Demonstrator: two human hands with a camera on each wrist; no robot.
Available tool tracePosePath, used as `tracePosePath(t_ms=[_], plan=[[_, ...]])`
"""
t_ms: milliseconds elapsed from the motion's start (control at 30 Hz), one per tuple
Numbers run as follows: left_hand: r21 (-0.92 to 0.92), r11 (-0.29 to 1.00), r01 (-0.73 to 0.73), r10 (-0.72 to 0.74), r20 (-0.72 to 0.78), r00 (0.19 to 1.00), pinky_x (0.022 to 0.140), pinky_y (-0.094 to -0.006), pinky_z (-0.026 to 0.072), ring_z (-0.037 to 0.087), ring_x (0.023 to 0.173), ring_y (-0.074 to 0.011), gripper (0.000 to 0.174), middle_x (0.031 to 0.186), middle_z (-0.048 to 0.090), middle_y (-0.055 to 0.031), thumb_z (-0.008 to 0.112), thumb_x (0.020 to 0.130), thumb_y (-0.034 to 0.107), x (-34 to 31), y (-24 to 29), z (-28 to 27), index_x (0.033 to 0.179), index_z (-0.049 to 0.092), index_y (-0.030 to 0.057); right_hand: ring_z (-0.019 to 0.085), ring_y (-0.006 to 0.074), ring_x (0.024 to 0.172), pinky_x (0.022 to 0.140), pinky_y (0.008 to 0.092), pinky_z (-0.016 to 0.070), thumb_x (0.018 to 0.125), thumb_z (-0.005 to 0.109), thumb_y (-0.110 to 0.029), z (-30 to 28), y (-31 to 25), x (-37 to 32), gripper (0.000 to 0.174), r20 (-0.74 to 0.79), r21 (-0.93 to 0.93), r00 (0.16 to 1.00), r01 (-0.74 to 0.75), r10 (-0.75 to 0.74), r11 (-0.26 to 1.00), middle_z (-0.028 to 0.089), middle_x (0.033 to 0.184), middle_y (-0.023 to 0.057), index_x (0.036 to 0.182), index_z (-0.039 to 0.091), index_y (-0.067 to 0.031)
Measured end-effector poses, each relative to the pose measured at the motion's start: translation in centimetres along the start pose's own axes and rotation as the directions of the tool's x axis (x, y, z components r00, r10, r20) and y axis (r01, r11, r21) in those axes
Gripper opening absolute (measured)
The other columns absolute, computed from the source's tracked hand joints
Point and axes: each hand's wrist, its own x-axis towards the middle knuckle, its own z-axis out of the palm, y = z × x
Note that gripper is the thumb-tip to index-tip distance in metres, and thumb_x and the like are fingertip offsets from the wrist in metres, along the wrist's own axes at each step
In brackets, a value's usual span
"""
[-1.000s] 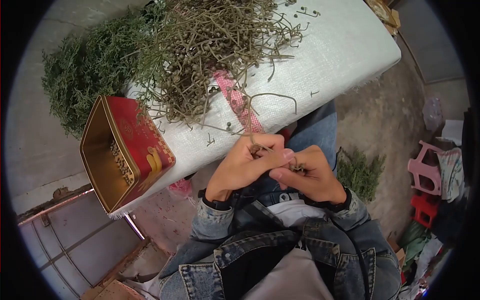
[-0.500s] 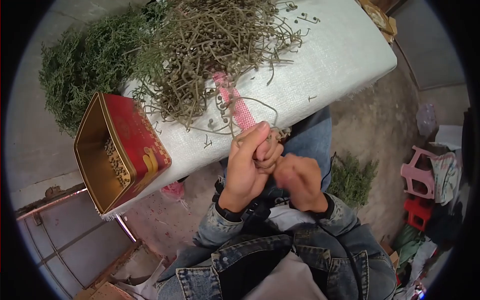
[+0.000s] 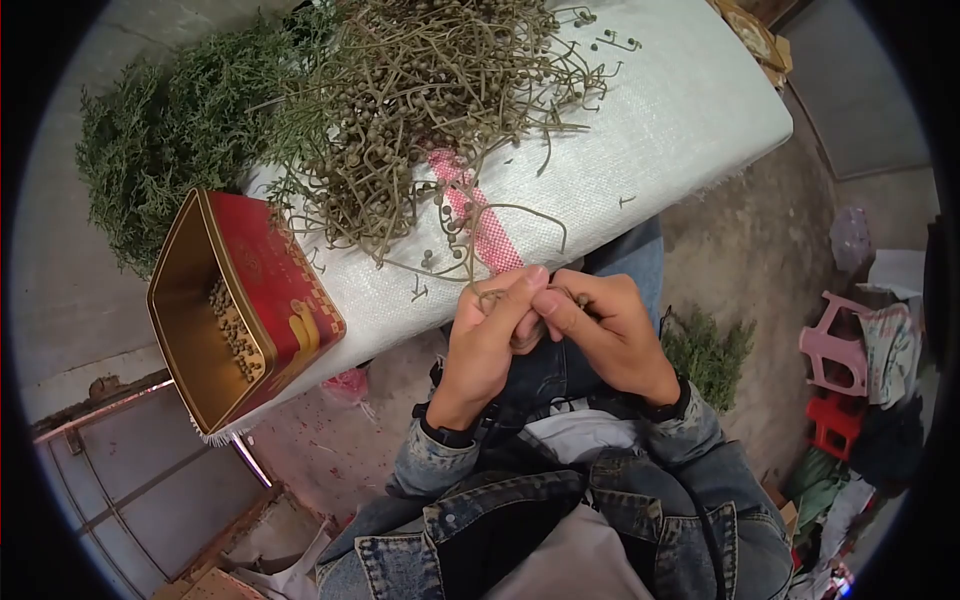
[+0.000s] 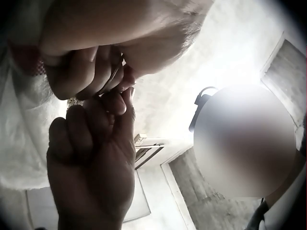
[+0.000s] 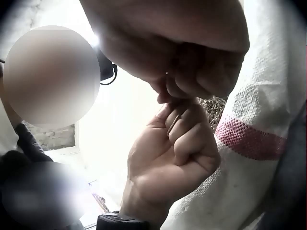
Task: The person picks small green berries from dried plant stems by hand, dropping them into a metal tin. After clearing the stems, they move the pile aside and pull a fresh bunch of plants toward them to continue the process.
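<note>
My left hand [image 3: 485, 345] grips thin brown stems [image 3: 488, 298], and one long stem curves up from it over the white sack. My right hand [image 3: 615, 335] meets it thumb to thumb, its fingers curled and pinching at the small round heads [image 3: 583, 300] of the stems. In the right wrist view, a short piece of stem [image 5: 173, 124] shows across the left hand's fingers. Most of what lies between the fingers is hidden. Beyond the hands lies a tangled pile of dried stems with round heads [image 3: 430, 120].
A red and gold tin [image 3: 285, 290] stands at the left of the white woven sack [image 3: 690, 120], with small round pods [image 3: 235, 330] inside. Green sprigs [image 3: 170, 150] lie behind it. On the right are more greenery [image 3: 708, 355], a pink stool [image 3: 835, 345] and a red stool [image 3: 833, 425].
Half a second ago the right hand was blurred and lower, its thumb apart from the left's; now it has risen and the thumbs meet. The left hand has turned and lowered slightly, still holding the stems.
</note>
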Motion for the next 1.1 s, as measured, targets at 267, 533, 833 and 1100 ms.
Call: tracePosePath(t_ms=[267,533,833,1100], plan=[[-0.160,0.979,-0.123,0.108,-0.098,0.989,0.044,-0.0211,0.0232,0.034,0.048,-0.0028,0.035,0.058,0.046,0.0025,0.051,0.102,0.020,-0.2,-0.9,2.2,0.071,0.052,0.0058,0.063,0.0088,0.065,0.059,0.0243,0.0509,0.099,0.054,-0.007,0.6,1.5,-1.1,0.022,-0.110,0.153,0.987,0.137,-0.121,0.979,0.069,0.073,0.0074,0.089,0.066,0.0075],[-0.368,0.929,-0.040,0.016,-0.069,0.998,0.043,-0.0229,0.0200,0.028,0.046,-0.0045,0.043,0.056,0.038,0.0038,0.049,0.103,0.025,-1.2,-0.8,3.3,0.064,0.040,0.0108,0.048,0.0169,0.043,0.044,0.0307,0.0337,0.096,0.053,-0.009,-0.5,1.6,-1.4,0.027,-0.064,-0.031,0.930,0.361,-0.363,0.932,0.053,0.055,0.0064,0.073,0.057,0.0020],[-0.344,0.937,-0.061,-0.020,-0.228,0.973,0.042,-0.0232,0.0183,0.026,0.046,-0.0040,0.042,0.055,0.035,0.0046,0.049,0.103,0.026,-1.0,-1.2,4.1,0.064,0.039,0.0122,0.047,0.0260,0.048,0.048,0.0332,0.0368,0.097,0.057,-0.012,-1.8,-0.3,-2.2,0.020,0.107,-0.141,0.992,0.086,-0.071,0.986,0.049,0.059,0.0130,0.082,0.059,0.0013],[-0.384,0.924,0.002,-0.099,-0.234,0.967,0.043,-0.0233,0.0179,0.025,0.046,-0.0041,0.043,0.055,0.034,0.0051,0.050,0.102,0.026,-1.1,-1.1,4.7,0.063,0.038,0.0130,0.052,0.0270,0.052,0.052,0.0336,0.0403,0.100,0.053,-0.015,-2.4,-1.4,-3.1,0.023,0.142,-0.146,0.982,-0.106,0.127,0.984,0.053,0.062,0.0141,0.085,0.060,0.0012]])
